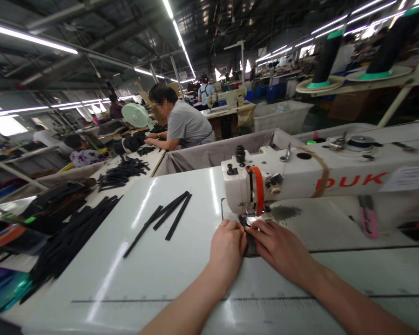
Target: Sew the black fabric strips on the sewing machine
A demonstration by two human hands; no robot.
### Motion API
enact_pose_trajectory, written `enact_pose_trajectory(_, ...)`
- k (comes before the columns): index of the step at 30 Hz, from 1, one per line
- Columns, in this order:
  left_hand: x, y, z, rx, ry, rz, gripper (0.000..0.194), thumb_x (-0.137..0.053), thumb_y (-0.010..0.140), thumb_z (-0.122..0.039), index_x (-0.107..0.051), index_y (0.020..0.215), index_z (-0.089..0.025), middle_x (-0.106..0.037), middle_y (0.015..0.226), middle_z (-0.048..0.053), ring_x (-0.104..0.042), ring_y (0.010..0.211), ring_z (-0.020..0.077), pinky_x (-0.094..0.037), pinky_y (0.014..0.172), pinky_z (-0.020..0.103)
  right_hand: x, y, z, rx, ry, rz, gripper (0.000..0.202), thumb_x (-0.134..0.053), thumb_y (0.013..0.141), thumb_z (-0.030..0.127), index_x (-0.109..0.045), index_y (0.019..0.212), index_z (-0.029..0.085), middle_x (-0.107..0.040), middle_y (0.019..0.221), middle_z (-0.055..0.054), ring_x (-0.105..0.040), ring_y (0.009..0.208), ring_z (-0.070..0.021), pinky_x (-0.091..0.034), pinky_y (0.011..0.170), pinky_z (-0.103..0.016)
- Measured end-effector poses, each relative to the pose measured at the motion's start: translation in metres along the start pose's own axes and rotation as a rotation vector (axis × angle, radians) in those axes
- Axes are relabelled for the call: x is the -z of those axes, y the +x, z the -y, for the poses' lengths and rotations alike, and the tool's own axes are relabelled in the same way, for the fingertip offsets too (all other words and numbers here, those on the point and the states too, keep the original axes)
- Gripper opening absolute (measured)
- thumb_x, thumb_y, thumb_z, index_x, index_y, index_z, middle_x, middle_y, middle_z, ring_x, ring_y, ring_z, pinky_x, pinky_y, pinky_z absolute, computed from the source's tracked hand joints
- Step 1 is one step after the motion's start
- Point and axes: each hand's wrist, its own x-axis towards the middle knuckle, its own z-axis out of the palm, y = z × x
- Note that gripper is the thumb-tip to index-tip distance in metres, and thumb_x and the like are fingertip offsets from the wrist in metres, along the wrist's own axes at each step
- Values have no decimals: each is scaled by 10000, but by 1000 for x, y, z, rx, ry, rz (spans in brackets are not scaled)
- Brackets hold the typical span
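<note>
A white sewing machine [286, 174] with an orange band stands at the right, its needle area lit. Just below the needle, a small dark piece [251, 245] lies on the machine bed, partly covered by both hands. My left hand [227, 244] is closed, its curled fingers pressed on the left side of the dark piece. From the right, my right hand [277, 244] reaches in with fingers together, their tips on the piece near the needle. Several black strips [174, 216] lie on the pale table left of the hands.
Pink-handled snips [369, 222] lie under the machine arm. A printed ruler [132, 302] crosses the table's front. Black strips [77, 237] are heaped at the left. Thread cones [330, 60] stand upper right. A person in grey [188, 121] works beyond the table, near a green fan [136, 115].
</note>
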Motion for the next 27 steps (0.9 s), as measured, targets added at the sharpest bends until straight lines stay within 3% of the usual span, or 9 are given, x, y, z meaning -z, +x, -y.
enact_pose_trajectory(4, -1, -3, 6, -22, -82, -23, 200, -548, 899, -148, -674, 751, -192, -645, 847, 51, -585, 865, 224, -520, 799, 365, 5, -1, 4, -27, 44, 18, 256, -636, 833, 91, -643, 1081, 156, -649, 1000, -76, -577, 902, -245, -520, 797, -394)
enact_pose_trajectory(7, -4, 2, 18, 47, -115, -114, 53, -645, 862, -253, -660, 872, -204, -630, 952, 59, -590, 943, 251, -522, 835, 395, 6, -3, 5, -63, 23, 25, 219, -593, 864, 96, -635, 1071, 153, -641, 1012, -81, -563, 939, -247, -512, 840, -399)
enact_pose_trajectory(9, -6, 8, 26, 76, -80, -150, 259, -718, 810, -367, -635, 990, -202, -605, 1059, 83, -570, 1041, 289, -513, 883, 435, 5, -5, 5, -89, 24, 17, 203, -559, 881, 94, -628, 1063, 151, -635, 1010, -86, -558, 955, -247, -504, 865, -406)
enact_pose_trajectory(11, -6, 14, 30, 33, -7, -98, 371, -719, 798, -467, -629, 1048, -207, -590, 1141, 103, -530, 1142, 327, -479, 954, 486, 4, -8, 5, -113, 34, 5, 201, -548, 884, 94, -622, 1062, 153, -629, 1007, -86, -557, 965, -244, -504, 875, -404)
enact_pose_trajectory(14, -3, 18, 33, -46, 94, 33, 358, -634, 854, -531, -658, 1050, -232, -610, 1192, 97, -478, 1239, 350, -402, 1046, 541, 3, -10, 2, -145, 52, -14, 224, -549, 871, 78, -616, 1069, 159, -626, 996, -78, -567, 950, -229, -516, 854, -381)
enact_pose_trajectory(17, 8, 17, 44, 48, 157, 64, 367, -623, 868, -478, -640, 1151, -245, -610, 1270, 87, -460, 1289, 345, -374, 1083, 540, 2, -11, 0, -137, 76, -30, 254, -529, 865, 59, -622, 1071, 175, -629, 1012, -73, -577, 959, -221, -521, 858, -374)
enact_pose_trajectory(22, 38, 8, 92, 440, 367, -71, 335, -510, 885, -181, -638, 1194, -190, -565, 1383, 108, -427, 1349, 332, -322, 1123, 556, -4, -15, -9, -68, 127, -100, 268, -441, 901, 87, -634, 1059, 184, -641, 1029, -87, -604, 966, -237, -529, 843, -405)
enact_pose_trajectory(25, 54, 4, 116, 455, 535, -94, 302, -427, 901, -96, -688, 1050, -132, -606, 1319, 164, -396, 1364, 366, -215, 1135, 646, -19, -21, -25, -10, 88, -190, 254, -443, 939, 231, -650, 1084, 221, -657, 1052, -75, -628, 957, -247, -534, 821, -407)
enact_pose_trajectory(27, 61, 1, 127, 433, 576, -58, 330, -391, 910, -56, -684, 1042, -130, -672, 1207, 156, -449, 1334, 316, -236, 1153, 587, -33, -25, -38, 43, 115, -222, 282, -436, 941, 317, -662, 1096, 250, -669, 1045, -64, -640, 944, -260, -532, 820, -419)
